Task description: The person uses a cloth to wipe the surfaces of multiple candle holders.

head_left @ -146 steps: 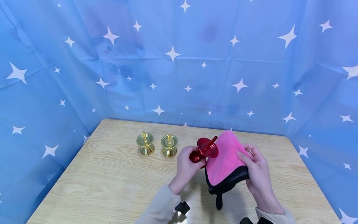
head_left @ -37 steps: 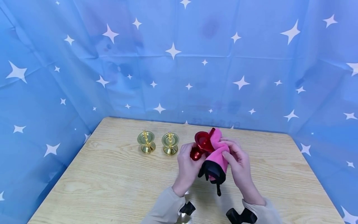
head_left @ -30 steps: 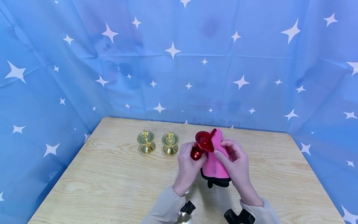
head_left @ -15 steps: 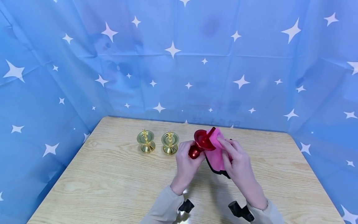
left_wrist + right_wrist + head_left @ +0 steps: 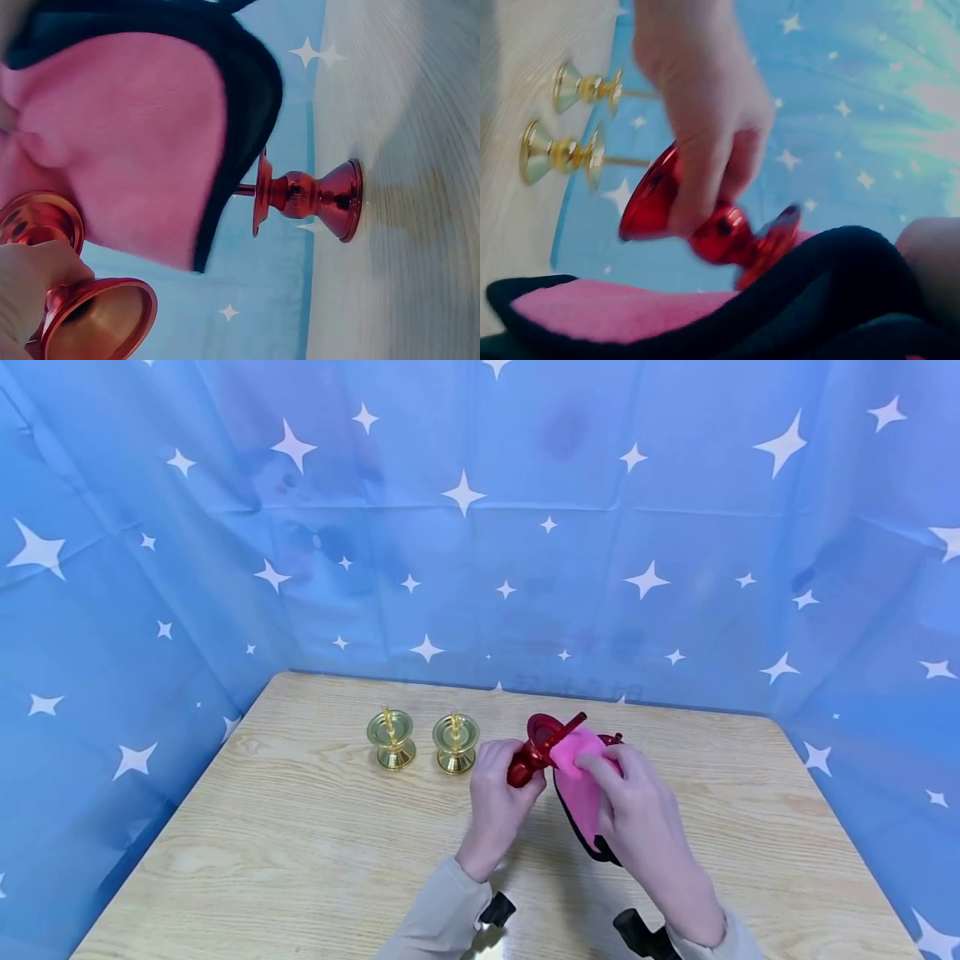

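Note:
My left hand grips a shiny red candlestick round its lower part and holds it tilted, its dish and thin spike leaning right. In the right wrist view its flared base shows beside the fingers. My right hand pinches a pink cloth with black edging, bunched against the dish beside the spike. The rest of the cloth hangs below the fingers. A second red candlestick stands upright on the table in the left wrist view; in the head view my right hand mostly hides it.
Two gold candlesticks, one at the left and one nearer the middle, stand upright on the wooden table. A blue curtain with white stars hangs behind the table and along its sides.
The cloth in my right hand has gone from spread wide to bunched, shifting along the dish and spike. The left hand keeps holding the red candlestick, whose tilt changes slightly. The gold candlesticks stay put.

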The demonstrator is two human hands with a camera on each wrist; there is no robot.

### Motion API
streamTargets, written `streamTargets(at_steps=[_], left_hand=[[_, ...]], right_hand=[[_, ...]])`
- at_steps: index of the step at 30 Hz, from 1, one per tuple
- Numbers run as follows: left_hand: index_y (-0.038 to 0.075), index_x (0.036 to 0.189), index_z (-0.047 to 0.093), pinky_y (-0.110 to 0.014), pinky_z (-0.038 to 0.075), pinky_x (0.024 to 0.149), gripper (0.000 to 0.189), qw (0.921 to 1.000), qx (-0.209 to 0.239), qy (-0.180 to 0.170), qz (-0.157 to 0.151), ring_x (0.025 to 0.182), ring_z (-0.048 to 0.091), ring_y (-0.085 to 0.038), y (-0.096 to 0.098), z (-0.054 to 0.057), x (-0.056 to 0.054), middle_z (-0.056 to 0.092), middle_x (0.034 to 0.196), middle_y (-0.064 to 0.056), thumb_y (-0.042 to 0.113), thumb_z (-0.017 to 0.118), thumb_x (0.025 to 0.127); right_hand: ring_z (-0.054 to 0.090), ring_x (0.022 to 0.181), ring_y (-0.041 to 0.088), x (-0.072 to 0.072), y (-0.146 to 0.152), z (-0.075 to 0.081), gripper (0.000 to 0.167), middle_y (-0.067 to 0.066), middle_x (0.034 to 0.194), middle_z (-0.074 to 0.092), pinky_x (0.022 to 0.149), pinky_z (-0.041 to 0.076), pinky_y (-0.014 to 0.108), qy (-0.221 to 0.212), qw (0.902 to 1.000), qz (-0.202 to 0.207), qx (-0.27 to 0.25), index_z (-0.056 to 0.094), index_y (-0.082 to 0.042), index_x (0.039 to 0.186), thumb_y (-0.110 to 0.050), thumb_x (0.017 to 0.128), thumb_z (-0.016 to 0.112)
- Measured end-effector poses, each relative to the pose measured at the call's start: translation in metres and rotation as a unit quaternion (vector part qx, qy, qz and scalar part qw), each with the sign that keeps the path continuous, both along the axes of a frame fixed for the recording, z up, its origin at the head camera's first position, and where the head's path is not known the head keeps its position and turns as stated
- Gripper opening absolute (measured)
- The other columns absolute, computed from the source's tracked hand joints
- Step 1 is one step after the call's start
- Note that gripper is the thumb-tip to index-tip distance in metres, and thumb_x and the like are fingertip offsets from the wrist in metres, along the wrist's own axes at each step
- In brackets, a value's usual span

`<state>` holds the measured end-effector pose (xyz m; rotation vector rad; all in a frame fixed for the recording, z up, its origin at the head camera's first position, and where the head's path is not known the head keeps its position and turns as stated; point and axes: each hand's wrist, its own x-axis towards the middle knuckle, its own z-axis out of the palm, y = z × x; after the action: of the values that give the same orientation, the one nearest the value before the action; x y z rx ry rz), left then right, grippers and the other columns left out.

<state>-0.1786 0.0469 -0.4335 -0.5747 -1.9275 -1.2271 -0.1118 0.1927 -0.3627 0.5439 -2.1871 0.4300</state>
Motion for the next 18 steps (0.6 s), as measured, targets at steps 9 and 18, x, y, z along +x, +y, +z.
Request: streamTargets(at_steps=[9,18], left_hand=[[0.003,0.09,0.064,-0.029,0.048,0.073,0.032,0.9975,0.039,-0.021,-0.055,0.085,0.057,-0.021,-0.003,0.001,0.0,0.065,0.087,-0.007,0.002,0.077,0.061],[0.004,0.088,0.065,-0.024,0.046,0.068,0.028,0.9928,0.055,-0.051,-0.094,0.079,0.058,-0.02,-0.006,0.0,0.001,0.066,0.085,-0.007,0.006,0.076,0.061]], right_hand=[[0.055,0.08,0.031,-0.001,0.001,0.003,0.033,0.017,0.09,0.056,0.049,0.05,0.042,-0.01,0.9997,0.021,0.002,0.067,-0.007,0.092,0.013,0.073,0.048],[0.054,0.08,0.036,-0.021,0.013,-0.001,0.039,0.022,0.092,0.056,0.049,0.05,0.046,0.031,0.9993,-0.007,-0.02,0.07,-0.006,0.089,0.021,0.068,0.052]])
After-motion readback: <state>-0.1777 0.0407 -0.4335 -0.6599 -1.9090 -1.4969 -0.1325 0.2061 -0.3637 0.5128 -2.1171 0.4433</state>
